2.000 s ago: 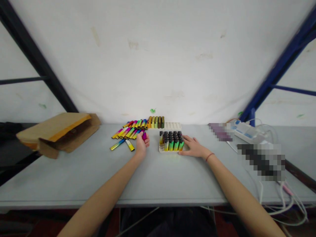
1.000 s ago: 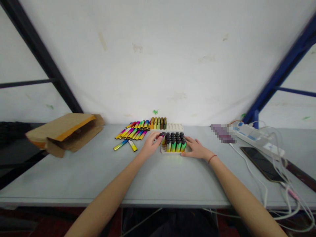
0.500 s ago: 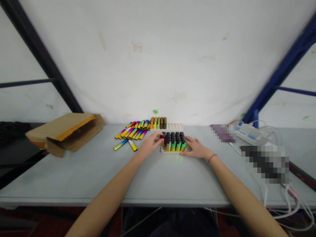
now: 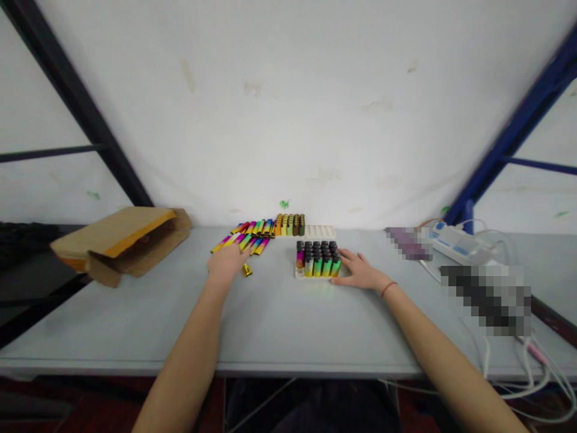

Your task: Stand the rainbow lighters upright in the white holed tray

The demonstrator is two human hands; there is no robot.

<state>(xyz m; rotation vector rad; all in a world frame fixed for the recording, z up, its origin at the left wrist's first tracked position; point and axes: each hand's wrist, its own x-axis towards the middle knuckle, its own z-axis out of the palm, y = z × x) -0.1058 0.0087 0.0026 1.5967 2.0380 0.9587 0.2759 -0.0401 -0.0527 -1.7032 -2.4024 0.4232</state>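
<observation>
Grey worktop (image 4: 279, 325) stands against a white wall (image 4: 288, 120). Left hand (image 4: 228, 261) lies palm down over the near end of the loose lighters (image 4: 256, 230) by the far edge; whether it grips one cannot be told. These lie flat, long axes slanting from near left to far right. Tray (image 4: 315, 275) of upright lighters (image 4: 318, 255) stands apart, to their right. Right hand (image 4: 358, 272), fingers slack, touches the tray's right side. Left hand is nearer the loose lighters.

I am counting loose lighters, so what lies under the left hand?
The left hand covers the near end of the loose lighters. The tip of one gold lighter sticks out beside it. How many lie beneath is hidden.
</observation>
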